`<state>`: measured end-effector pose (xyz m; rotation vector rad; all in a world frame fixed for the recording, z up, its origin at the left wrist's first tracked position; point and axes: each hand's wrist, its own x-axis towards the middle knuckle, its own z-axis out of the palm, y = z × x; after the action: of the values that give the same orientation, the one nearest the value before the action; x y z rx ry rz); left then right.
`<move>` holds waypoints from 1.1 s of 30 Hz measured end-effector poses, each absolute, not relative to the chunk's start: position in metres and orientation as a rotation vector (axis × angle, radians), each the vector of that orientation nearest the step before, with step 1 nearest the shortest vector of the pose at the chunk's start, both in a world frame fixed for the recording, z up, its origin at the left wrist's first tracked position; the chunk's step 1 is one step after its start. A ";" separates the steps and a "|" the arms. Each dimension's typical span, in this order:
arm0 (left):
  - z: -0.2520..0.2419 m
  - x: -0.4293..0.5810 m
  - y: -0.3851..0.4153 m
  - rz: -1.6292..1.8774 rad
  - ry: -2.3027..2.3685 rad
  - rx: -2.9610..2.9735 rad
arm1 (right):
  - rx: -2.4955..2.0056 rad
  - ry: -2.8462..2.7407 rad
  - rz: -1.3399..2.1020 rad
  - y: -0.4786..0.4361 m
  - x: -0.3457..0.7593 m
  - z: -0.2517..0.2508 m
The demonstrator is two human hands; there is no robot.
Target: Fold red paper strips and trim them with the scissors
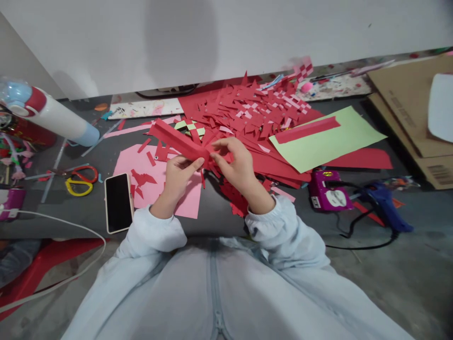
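My left hand (180, 178) pinches the near end of a folded red paper strip (177, 140) between thumb and fingers. The strip slants up and away to the left. At that same end, my right hand (235, 163) has its thumb and fingertips closed on the paper; its exact grip is partly hidden. Behind my hands spreads a large heap of red paper pieces (237, 108), some woven with pink into checks. Under my left wrist lies a pink paper sheet (189, 203) with red scraps. A light green sheet (307, 151) carries another red strip (307, 130) to the right.
At left are a white bottle (63, 115), scissors (79, 186) with red and yellow handles, and a phone (118, 203). On the right sit a purple box (329, 191), a blue glue gun (385, 208) with a black cord, and cardboard (406, 108). A white cable (71, 219) crosses the left edge.
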<state>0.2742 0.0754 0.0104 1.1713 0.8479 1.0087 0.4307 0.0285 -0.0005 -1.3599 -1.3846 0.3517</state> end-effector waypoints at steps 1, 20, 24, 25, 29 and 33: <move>0.012 0.275 0.075 1.017 0.850 1.171 | -1.356 -1.405 0.246 0.028 0.430 0.000; 0.012 0.275 0.072 0.957 0.829 1.038 | -1.314 -1.559 0.135 0.024 0.427 -0.002; 0.014 0.277 0.070 0.999 0.862 1.016 | -1.303 -1.561 0.218 0.024 0.424 -0.001; 0.014 0.277 0.070 1.013 0.866 1.022 | -1.295 -1.561 0.232 0.024 0.423 -0.001; 0.012 0.277 0.072 1.068 0.844 1.095 | -1.242 -1.548 0.238 0.024 0.420 -0.002; 0.008 0.276 0.075 1.092 0.818 1.140 | -1.170 -1.521 0.201 0.025 0.419 -0.004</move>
<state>0.2764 0.0751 0.0084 1.1397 0.8179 1.0916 0.4186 0.0245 -0.0035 -1.1701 -1.5213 0.2014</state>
